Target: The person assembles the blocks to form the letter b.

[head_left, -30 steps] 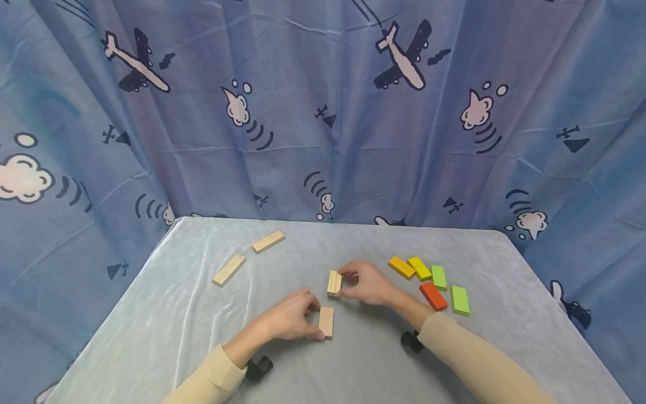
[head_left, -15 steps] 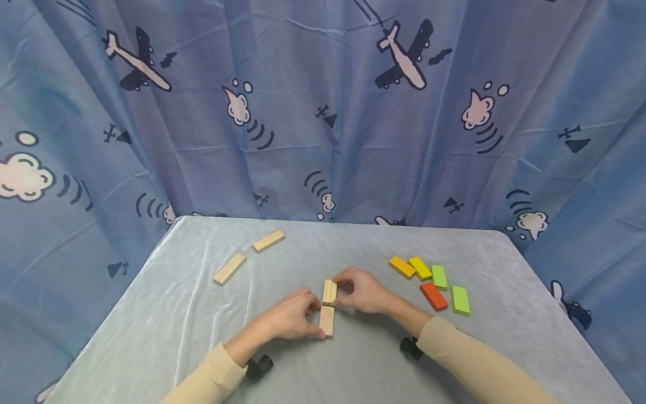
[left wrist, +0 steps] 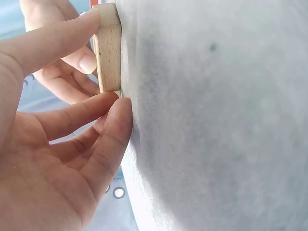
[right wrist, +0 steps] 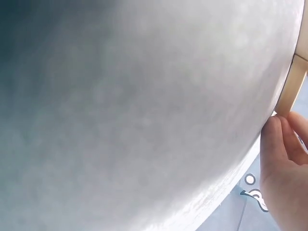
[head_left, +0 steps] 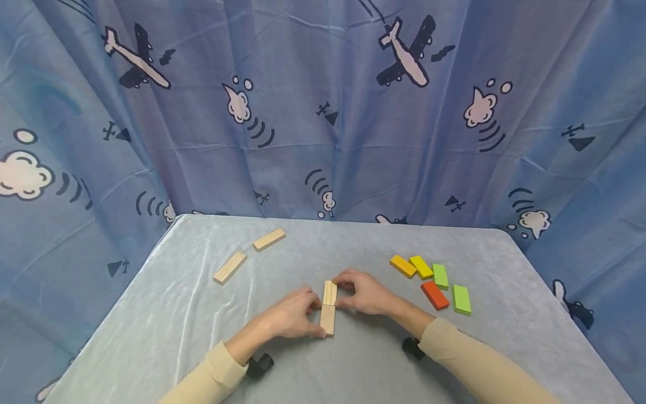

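Two plain wooden blocks lie end to end mid-table in the head view. My left hand [head_left: 292,315] pinches the near block [head_left: 327,321], its thumb at the near end and its fingers at the far end. In the left wrist view that block [left wrist: 110,57] lies flat on the cloth, the left thumb [left wrist: 79,31] over its end. My right hand [head_left: 369,294] holds the far block [head_left: 330,293] by its two ends. The right wrist view catches only the right fingers [right wrist: 276,144] at the tip of a block [right wrist: 291,89].
Two more plain blocks, one nearer [head_left: 230,268] and one farther [head_left: 270,239], lie at the left. Right of my hands are an orange block [head_left: 403,266], a yellow block [head_left: 421,267], a red block [head_left: 435,295] and two green ones [head_left: 461,299]. A patterned curtain [head_left: 282,112] hangs behind the table.
My right hand has brought the far block toward me and slightly left, up against the end of the near block. The left hand has stayed in place with its block.
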Tool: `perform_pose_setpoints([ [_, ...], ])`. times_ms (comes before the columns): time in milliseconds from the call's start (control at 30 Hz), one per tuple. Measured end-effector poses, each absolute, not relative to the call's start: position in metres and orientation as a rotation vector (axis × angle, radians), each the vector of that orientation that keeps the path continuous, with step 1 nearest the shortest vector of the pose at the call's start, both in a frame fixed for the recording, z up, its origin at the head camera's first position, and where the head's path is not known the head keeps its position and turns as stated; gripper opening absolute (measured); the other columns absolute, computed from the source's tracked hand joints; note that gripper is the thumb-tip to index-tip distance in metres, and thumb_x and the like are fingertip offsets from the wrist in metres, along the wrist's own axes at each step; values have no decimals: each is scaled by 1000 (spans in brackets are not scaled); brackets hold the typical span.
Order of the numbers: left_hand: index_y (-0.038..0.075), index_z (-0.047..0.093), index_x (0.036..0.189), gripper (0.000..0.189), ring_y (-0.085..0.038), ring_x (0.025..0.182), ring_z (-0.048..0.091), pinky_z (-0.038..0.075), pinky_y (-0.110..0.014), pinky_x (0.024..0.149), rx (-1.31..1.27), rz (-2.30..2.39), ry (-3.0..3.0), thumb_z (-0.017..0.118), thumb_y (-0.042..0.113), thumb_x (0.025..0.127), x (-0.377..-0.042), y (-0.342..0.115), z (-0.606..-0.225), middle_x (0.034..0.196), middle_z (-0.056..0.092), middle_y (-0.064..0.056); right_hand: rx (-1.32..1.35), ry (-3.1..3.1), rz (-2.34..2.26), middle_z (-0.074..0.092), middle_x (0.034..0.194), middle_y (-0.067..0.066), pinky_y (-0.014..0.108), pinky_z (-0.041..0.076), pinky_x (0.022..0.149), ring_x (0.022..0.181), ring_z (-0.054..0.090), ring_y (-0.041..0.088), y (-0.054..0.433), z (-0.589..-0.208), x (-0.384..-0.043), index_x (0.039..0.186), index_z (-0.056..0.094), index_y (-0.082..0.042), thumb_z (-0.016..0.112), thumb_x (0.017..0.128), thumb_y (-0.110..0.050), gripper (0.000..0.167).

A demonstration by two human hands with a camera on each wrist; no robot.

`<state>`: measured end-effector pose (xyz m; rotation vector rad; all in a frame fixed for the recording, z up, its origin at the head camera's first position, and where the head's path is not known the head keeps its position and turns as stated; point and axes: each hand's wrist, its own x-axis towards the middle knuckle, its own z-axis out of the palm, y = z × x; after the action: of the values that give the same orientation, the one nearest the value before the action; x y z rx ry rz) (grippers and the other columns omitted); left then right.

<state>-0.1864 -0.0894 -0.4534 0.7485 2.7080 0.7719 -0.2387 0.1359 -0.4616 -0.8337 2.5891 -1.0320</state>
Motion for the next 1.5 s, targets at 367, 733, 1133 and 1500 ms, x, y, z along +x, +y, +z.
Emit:
perform_pose_setpoints([
  [367, 4, 70, 113, 49, -8, 85, 53, 48, -27, 77, 751, 720, 2734, 88, 35, 78, -184, -85, -450, 100, 57, 3, -930, 2644, -881, 61, 127, 8, 45, 49, 98, 113, 59, 25, 138, -454, -232, 133, 63, -1, 87, 80, -33, 66],
  [733, 3, 70, 116, 49, -8, 81, 50, 46, -26, 74, 776, 729, 2723, 85, 36, 82, -182, -87, -448, 98, 54, 3, -871, 2646, -822, 52, 142, 16, 55, 40, 107, 130, 48, 36, 135, -453, -221, 140, 57, 2, 86, 79, -42, 81],
  [1133, -3, 70, 113, 31, -22, 93, 63, 53, -39, 81, 822, 881, 2726, 74, 21, 93, -190, -109, -435, 102, 64, -8, -806, 2687, -788, 54, 140, 14, 53, 40, 108, 130, 49, 33, 134, -456, -218, 140, 57, 1, 84, 78, -50, 85],
  [1500, 2, 71, 109, 21, -17, 89, 63, 53, -35, 79, 878, 930, 2883, 70, 18, 96, -215, -159, -424, 102, 69, -8, -799, 2688, -794, 54, 140, 16, 52, 40, 108, 130, 50, 34, 134, -459, -215, 140, 57, 2, 85, 78, -49, 85],
])
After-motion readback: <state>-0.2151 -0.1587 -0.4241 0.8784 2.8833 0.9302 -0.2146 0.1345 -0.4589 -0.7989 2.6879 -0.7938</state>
